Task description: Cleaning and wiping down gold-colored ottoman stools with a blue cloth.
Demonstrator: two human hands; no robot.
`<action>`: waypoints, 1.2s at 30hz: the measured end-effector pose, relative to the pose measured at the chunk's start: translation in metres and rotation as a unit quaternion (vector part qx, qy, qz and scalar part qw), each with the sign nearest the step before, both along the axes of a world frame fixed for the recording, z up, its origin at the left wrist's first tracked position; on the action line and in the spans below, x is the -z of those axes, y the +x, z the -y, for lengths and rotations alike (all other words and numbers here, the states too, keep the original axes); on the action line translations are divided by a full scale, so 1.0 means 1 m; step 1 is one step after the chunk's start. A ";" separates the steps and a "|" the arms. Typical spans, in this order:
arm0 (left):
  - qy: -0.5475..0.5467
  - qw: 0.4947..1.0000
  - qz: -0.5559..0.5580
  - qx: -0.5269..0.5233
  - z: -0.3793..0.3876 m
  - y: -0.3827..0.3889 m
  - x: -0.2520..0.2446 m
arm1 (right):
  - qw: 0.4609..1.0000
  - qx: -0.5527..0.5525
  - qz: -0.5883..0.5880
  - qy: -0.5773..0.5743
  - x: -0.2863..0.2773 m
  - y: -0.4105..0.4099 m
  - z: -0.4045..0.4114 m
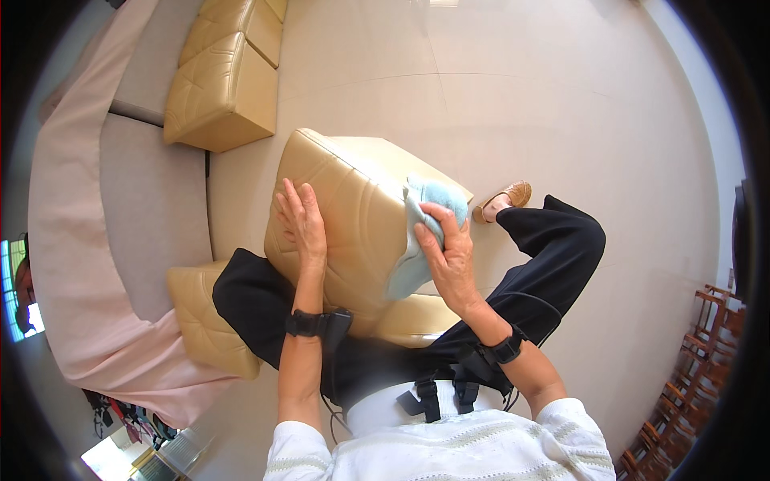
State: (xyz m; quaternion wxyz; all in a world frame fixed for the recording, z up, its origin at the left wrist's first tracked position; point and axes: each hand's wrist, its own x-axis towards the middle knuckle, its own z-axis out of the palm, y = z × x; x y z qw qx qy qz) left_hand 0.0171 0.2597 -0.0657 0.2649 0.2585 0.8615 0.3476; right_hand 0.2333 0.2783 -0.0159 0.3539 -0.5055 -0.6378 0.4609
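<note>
A gold padded leather-look ottoman is tilted between my knees, its quilted face turned up towards me. Flat against the left part of that face lies my left hand, holding no object. My right hand grips a light blue cloth between thumb and fingers, and the cloth drapes over the ottoman's right edge and side. The palm side of the right hand is hidden. Beneath the ottoman, part of another gold padded seat shows between my thighs.
Two more gold ottomans stand at the upper left beside a grey sofa with a pink cover. Another gold ottoman is by my left knee. Brown wooden furniture stands at the far right on the pale floor.
</note>
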 end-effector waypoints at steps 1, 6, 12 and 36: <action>-0.002 1.000 -0.002 0.000 0.000 0.000 0.000 | 1.000 -0.026 0.003 -0.008 -0.002 0.001 0.003; 0.019 0.997 -0.068 0.044 0.004 -0.013 0.006 | 0.997 -0.072 0.017 0.012 -0.011 -0.001 0.012; 0.026 0.989 -0.108 0.098 0.009 -0.035 0.015 | 0.978 -0.201 0.058 -0.004 -0.026 -0.004 0.003; 0.053 0.981 -0.112 0.151 0.033 -0.021 -0.002 | 0.935 -0.331 -0.043 -0.115 0.058 -0.140 -0.117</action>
